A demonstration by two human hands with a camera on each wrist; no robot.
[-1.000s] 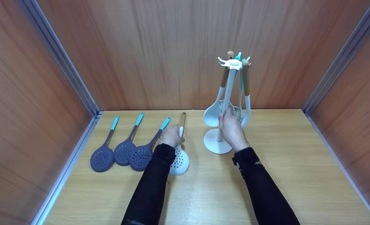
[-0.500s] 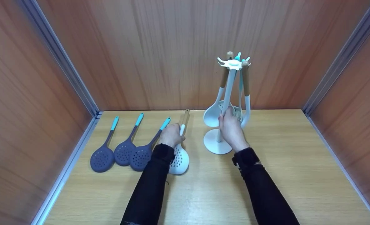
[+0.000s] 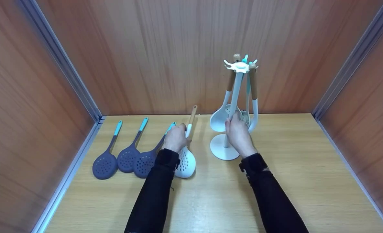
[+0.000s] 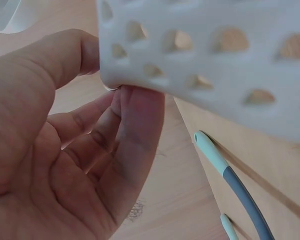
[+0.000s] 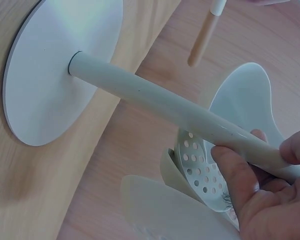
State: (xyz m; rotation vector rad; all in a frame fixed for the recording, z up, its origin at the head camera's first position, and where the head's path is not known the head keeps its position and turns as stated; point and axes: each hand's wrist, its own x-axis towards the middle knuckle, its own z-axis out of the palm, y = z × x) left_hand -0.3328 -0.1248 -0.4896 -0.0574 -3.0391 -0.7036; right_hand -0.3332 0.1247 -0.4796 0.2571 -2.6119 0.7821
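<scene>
My left hand [image 3: 176, 138] grips a white slotted turner [image 3: 186, 163] with round holes by its neck. Its wooden handle end tilts up toward the back wall, and in the left wrist view the perforated head [image 4: 205, 55] looms close above my fingers. With my right hand [image 3: 240, 136] I hold the pole of a white utensil stand [image 3: 225, 150]. From the stand's hooked top hang a white ladle [image 3: 218, 120] with a brown handle, a perforated skimmer [image 5: 195, 165] and other utensils, partly hidden behind the pole and my hand.
Left of my left hand lie three dark skimmers with turquoise handles: one at the far left [image 3: 104, 165], a middle one [image 3: 126, 158] and a near one [image 3: 143, 163] partly behind my sleeve. Wooden panels [image 3: 178, 48] enclose the table at back and sides.
My left hand has raised the white slotted turner's handle end from the table, tilting it upward and slightly right. My right hand stays on the stand's pole.
</scene>
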